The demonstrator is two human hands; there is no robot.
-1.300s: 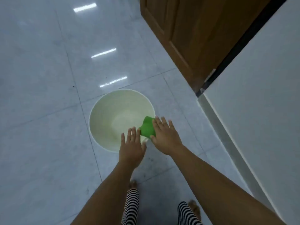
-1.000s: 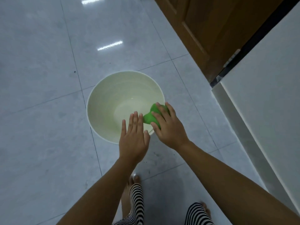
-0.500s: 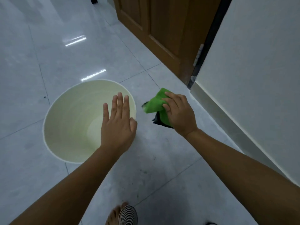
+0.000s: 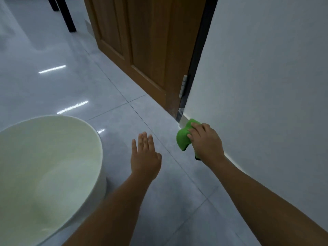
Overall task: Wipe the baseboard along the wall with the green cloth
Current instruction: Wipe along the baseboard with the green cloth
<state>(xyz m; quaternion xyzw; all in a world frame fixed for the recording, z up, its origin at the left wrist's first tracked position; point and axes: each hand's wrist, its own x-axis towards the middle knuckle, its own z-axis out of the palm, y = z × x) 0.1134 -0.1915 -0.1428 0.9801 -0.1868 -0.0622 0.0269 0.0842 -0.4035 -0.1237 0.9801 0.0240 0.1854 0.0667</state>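
bunched bright green cloth (image 4: 182, 139), pressed on the pale baseboard (image 4: 183, 121) end by the wooden door (image 4: 142, 50) | your right hand (image 4: 205, 142) fingers grip it | your left hand (image 4: 144, 157) fingers spread, empty | cream round basin (image 4: 99, 157) left
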